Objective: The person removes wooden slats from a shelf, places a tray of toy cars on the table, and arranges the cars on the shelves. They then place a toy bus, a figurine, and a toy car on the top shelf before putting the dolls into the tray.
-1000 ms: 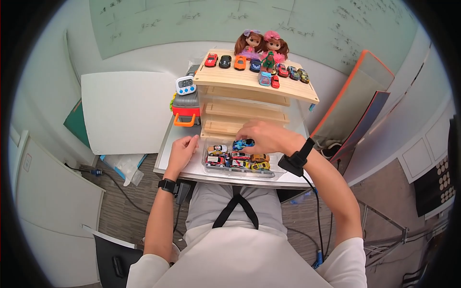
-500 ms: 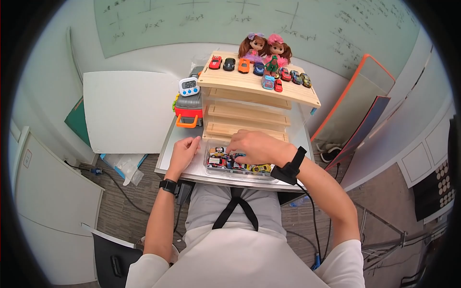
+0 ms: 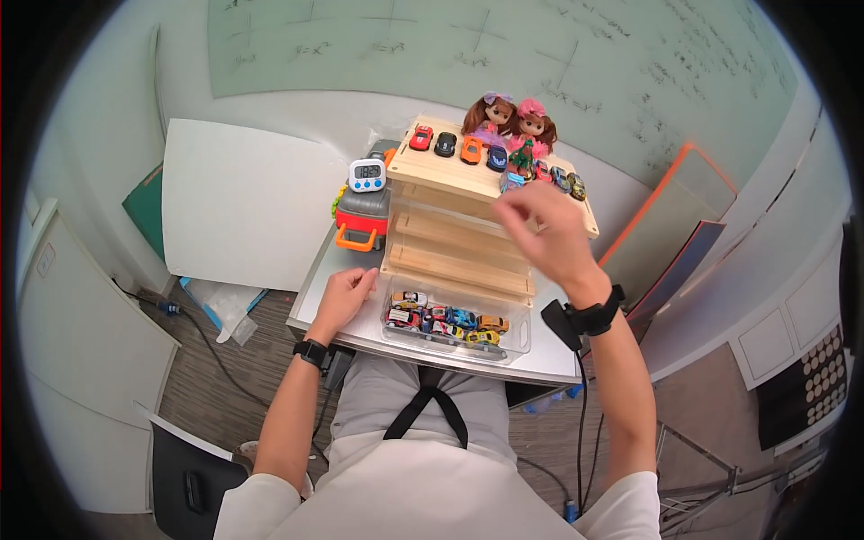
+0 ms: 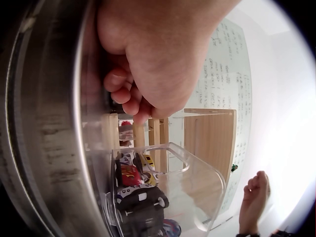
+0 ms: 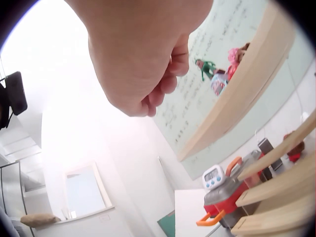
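Toy cars (image 3: 463, 318), several of them in mixed colours, lie in a clear plastic bin (image 3: 520, 339) at the table's front. My left hand (image 3: 346, 298) rests on the table left of the bin, its fingers loosely curled and holding nothing. My right hand (image 3: 551, 236) is raised in front of the wooden rack's (image 3: 441, 168) top board, fingers bent. Nothing shows in its grasp in the right wrist view. Close to it in the head view are a light blue printed box (image 3: 512, 181) and a green figure (image 3: 522, 157). The hand hides part of the board's front.
More toy cars (image 3: 472, 150) stand in a row on the top board, with two dolls (image 3: 493, 117) behind. Left of the rack, a white timer (image 3: 367, 175) sits on a grey and red toy case (image 3: 362, 222). An orange-edged panel (image 3: 670, 193) leans at the right.
My right hand held a blue toy car over the bin; that car now lies in the bin. The hand has risen to the top board. My left hand stays beside the bin.
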### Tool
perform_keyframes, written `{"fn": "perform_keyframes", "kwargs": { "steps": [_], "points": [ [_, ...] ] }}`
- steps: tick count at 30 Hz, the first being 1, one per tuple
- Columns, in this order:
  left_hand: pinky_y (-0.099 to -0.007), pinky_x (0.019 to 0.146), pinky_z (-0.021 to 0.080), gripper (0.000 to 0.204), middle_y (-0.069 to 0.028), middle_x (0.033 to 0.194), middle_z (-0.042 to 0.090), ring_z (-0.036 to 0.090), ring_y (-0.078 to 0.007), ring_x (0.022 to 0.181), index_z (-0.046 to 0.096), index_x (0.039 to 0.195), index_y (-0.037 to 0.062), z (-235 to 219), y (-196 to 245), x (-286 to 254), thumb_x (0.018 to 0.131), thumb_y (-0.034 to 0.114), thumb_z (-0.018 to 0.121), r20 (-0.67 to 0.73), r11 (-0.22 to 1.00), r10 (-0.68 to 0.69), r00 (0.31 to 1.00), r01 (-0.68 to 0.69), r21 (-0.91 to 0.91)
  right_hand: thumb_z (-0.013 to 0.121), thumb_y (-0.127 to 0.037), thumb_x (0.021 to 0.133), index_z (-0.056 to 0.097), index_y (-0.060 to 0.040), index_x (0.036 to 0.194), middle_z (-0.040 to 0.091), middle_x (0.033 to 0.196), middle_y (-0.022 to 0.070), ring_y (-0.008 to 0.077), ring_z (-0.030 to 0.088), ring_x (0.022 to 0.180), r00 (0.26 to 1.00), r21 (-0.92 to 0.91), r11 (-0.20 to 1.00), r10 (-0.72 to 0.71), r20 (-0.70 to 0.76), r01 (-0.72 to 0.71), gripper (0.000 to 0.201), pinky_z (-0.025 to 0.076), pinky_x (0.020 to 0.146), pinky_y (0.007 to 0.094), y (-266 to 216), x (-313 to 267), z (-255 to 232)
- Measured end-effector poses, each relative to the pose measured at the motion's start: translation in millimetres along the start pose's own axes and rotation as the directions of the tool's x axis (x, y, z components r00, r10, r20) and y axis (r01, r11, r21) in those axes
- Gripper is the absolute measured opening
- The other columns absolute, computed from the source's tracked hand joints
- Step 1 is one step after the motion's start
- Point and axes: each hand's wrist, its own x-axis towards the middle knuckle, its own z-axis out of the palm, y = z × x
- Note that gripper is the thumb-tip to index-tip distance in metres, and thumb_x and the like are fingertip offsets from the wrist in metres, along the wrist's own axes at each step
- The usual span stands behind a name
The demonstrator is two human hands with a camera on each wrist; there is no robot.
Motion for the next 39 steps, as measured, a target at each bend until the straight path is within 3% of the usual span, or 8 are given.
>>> {"fn": "perform_keyframes", "kwargs": {
  "steps": [2, 9, 25, 27, 29, 30, 36, 39],
  "points": [
    [-0.0277, 0.054, 0.039, 0.043, 0.0003, 0.060, 0.054, 0.046, -0.0067, 0.057, 0.067, 0.077, -0.0009, -1, 0, 1, 0.104, 0.033, 0.064, 0.003, 0.999, 0.026, 1.000, -0.026, 0.037, 0.078, -0.013, 0.090, 0.074, -0.0043, 0.093, 0.068, 0.083, 0.0050, 0.0155, 0.063, 0.075, 0.957, -0.006, 0.977, 0.208, -0.201, -0.214, 0.010, 0.052, 0.067, 0.0291, 12, 5, -11],
    [-0.0296, 0.055, 0.040, 0.044, -0.0018, 0.059, 0.054, 0.048, -0.0087, 0.057, 0.068, 0.078, -0.0010, -1, -3, 2, 0.103, 0.034, 0.065, 0.008, 0.999, 0.024, 1.000, -0.024, 0.029, 0.079, -0.033, 0.091, 0.071, -0.0007, 0.118, 0.064, 0.093, 0.0047, 0.0160, 0.059, 0.083, 0.857, 0.026, 0.858, 0.514, -0.042, -0.513, 0.042, 0.051, 0.077, 0.0318, 51, -10, -11],
    [-0.0291, 0.054, 0.040, 0.045, -0.0026, 0.059, 0.054, 0.049, -0.0091, 0.056, 0.068, 0.079, -0.0022, -1, -2, -1, 0.103, 0.035, 0.064, -0.006, 0.998, 0.018, 1.000, -0.018, 0.056, 0.082, -0.031, 0.089, 0.074, -0.0028, 0.110, 0.064, 0.081, 0.0042, 0.0176, 0.057, 0.072, 0.887, -0.009, 0.889, 0.457, 0.065, -0.457, 0.036, 0.050, 0.069, 0.0313, 6, -24, -32],
    [-0.0292, 0.054, 0.040, 0.045, -0.0026, 0.059, 0.054, 0.049, -0.0092, 0.056, 0.068, 0.079, -0.0023, -1, -2, 1, 0.103, 0.035, 0.064, -0.004, 0.998, 0.024, 1.000, -0.024, 0.062, 0.082, -0.030, 0.089, 0.074, -0.0045, 0.108, 0.066, 0.079, 0.0053, 0.0194, 0.059, 0.069, 0.902, 0.150, 0.911, 0.337, 0.270, -0.385, 0.032, 0.051, 0.066, 0.0318, -8, -32, -26],
    [-0.0291, 0.054, 0.041, 0.045, -0.0028, 0.059, 0.056, 0.049, -0.0090, 0.057, 0.068, 0.079, -0.0023, 0, -1, 0, 0.103, 0.035, 0.064, 0.000, 0.999, 0.012, 1.000, -0.012, 0.037, 0.082, -0.024, 0.088, 0.073, -0.0052, 0.111, 0.069, 0.083, 0.0049, 0.0144, 0.061, 0.073, 0.821, 0.120, 0.920, 0.267, 0.504, -0.373, 0.031, 0.051, 0.068, 0.0289, -14, -44, -14],
    [-0.0291, 0.054, 0.041, 0.045, -0.0028, 0.059, 0.056, 0.049, -0.0090, 0.057, 0.068, 0.079, -0.0023, 0, -3, 1, 0.103, 0.035, 0.064, 0.003, 0.999, 0.012, 1.000, -0.012, 0.037, 0.079, -0.031, 0.091, 0.074, -0.0059, 0.113, 0.069, 0.079, 0.0090, 0.0210, 0.066, 0.072, 0.695, 0.055, 0.909, 0.275, 0.665, -0.412, 0.034, 0.054, 0.070, 0.0334, -21, -43, -10],
    [-0.0287, 0.055, 0.041, 0.044, -0.0018, 0.061, 0.057, 0.050, -0.0083, 0.058, 0.069, 0.079, -0.0020, -1, -3, 0, 0.104, 0.034, 0.064, -0.013, 0.999, 0.028, 1.000, -0.027, 0.029, 0.072, -0.041, 0.094, 0.074, -0.0061, 0.117, 0.073, 0.083, 0.0128, 0.0321, 0.070, 0.076, 0.479, -0.048, 0.938, 0.219, 0.850, -0.343, 0.042, 0.056, 0.073, 0.0417, -12, -87, 49],
    [-0.0287, 0.055, 0.041, 0.044, -0.0011, 0.061, 0.057, 0.049, -0.0080, 0.058, 0.069, 0.079, -0.0016, -1, -3, 0, 0.104, 0.034, 0.064, -0.005, 0.997, 0.056, 0.998, -0.056, 0.054, 0.072, -0.038, 0.094, 0.074, -0.0058, 0.116, 0.074, 0.086, 0.0122, 0.0308, 0.071, 0.076, 0.605, 0.027, 0.920, 0.235, 0.761, -0.390, 0.039, 0.056, 0.072, 0.0407, -14, -88, 48]
  ]
}}
